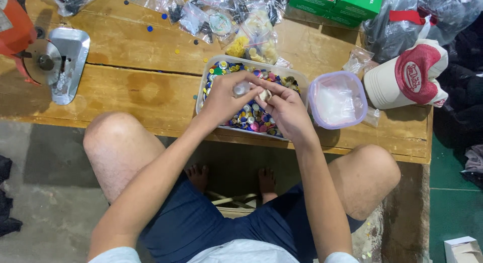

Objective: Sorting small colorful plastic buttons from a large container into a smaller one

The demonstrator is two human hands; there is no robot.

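On the wooden desk (pixel 141 89), a clear tub (pixel 214 66) heaped with coloured buttons (pixel 251 119) sits right under both hands and looks full, so the sorting seems far from finished. The left hand (pixel 224 97) pinches a small pale button (pixel 241 88), and the right hand (pixel 287 109) closes its fingertips on another beside it; what passes between the fingers is too small to tell.

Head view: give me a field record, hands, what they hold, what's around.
view: head camera, looking down
left hand: over the button tub, fingertips pinching a small pale item
right hand: over the tub, fingertips meeting the left hand's at that item
item: too small to identify
button tub: clear, full of mixed coloured buttons, on the wooden table
lidded tub: right of the button tub, whitish contents
cap: far right, white and red
bags: clear, behind the button tub
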